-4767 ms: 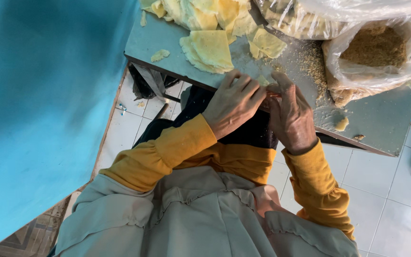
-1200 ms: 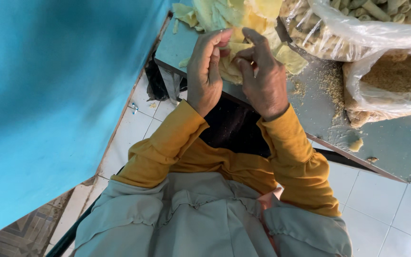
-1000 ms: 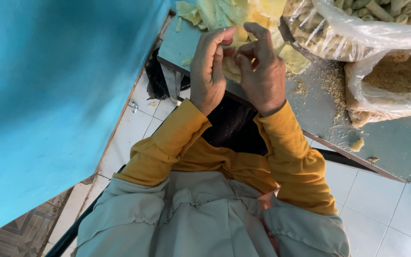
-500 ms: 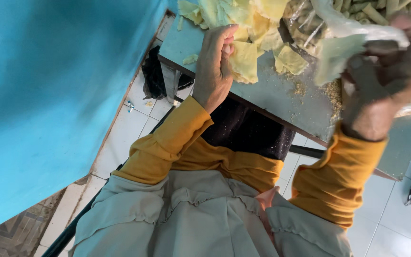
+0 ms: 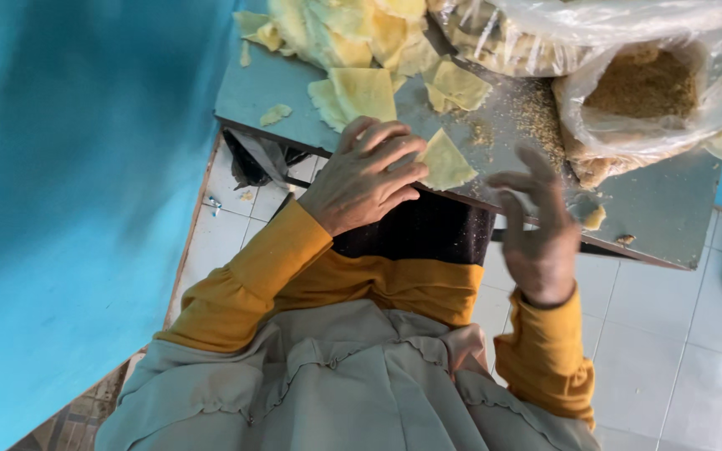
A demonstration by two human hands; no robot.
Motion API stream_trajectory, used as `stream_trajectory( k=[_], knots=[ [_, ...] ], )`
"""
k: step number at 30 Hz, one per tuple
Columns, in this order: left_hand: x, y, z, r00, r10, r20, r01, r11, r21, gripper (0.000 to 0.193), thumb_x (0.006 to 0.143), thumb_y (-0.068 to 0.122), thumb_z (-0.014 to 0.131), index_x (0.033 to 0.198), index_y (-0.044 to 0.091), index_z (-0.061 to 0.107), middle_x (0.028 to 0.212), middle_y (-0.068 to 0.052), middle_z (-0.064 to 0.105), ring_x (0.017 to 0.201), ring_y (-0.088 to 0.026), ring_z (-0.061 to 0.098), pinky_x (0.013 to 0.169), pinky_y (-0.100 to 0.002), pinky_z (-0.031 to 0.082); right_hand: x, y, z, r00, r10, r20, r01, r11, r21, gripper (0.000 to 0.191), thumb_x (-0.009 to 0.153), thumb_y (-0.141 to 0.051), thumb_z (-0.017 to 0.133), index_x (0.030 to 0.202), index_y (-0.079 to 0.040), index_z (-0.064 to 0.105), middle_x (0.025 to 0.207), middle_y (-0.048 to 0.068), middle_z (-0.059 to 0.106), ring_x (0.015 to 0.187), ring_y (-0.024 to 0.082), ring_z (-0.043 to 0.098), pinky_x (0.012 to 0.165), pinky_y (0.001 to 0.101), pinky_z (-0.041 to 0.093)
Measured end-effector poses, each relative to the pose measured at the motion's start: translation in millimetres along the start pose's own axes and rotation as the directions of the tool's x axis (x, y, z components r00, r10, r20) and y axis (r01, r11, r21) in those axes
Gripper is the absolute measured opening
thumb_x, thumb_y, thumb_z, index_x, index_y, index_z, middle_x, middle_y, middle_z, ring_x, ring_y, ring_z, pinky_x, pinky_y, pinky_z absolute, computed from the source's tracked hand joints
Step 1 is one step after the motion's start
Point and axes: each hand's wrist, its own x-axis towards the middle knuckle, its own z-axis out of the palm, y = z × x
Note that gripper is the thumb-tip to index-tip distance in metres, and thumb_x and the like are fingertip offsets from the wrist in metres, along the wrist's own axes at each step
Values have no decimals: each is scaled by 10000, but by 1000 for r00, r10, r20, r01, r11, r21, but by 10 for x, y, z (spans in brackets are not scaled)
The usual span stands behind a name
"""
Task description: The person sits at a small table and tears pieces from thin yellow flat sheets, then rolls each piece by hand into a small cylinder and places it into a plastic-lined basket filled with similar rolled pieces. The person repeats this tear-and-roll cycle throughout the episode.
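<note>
My left hand (image 5: 363,174) lies flat at the near edge of a grey table (image 5: 670,200), its fingers pressing on one thin yellow dough sheet (image 5: 444,160). My right hand (image 5: 535,225) hovers just off the table edge with fingers spread and nothing in it. A loose pile of yellow dough sheets (image 5: 353,38) sits at the far left of the table, and two single sheets (image 5: 455,83) lie between the pile and my hands.
A clear plastic bag of brown crumbs (image 5: 641,92) stands open at the right. Another clear bag of rolled pieces (image 5: 511,42) lies behind it. Crumbs (image 5: 536,117) are scattered on the table. A blue wall (image 5: 68,167) is at left; white floor tiles (image 5: 687,367) lie below.
My right hand has come back from the bags at the right, empty and spread. My left hand has come down from the pile and now presses a single sheet at the table edge.
</note>
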Motion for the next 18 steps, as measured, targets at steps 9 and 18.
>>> stream_trajectory(
  k=[9, 18],
  knots=[
    [27, -52, 8, 1000, -9, -16, 8, 999, -31, 307, 912, 272, 850, 1086, 128, 642, 1211, 6, 628, 1236, -211, 551, 1149, -443, 381, -1009, 788, -560, 955, 122, -270, -251, 815, -522, 463, 1036, 187, 622, 1267, -180, 784, 1155, 23, 603, 1112, 216, 489, 1041, 345, 419],
    [38, -50, -52, 999, -17, -39, 15, 998, -65, 233, 932, 224, 819, 1035, 119, 638, 1125, 6, 644, 1177, -220, 584, 1105, -436, 406, -1234, 1001, -273, 968, 123, -220, -245, 663, -707, 631, 919, 192, 604, 1327, -256, 779, 1135, -16, 581, 1159, 215, 493, 1099, 414, 367]
  ],
)
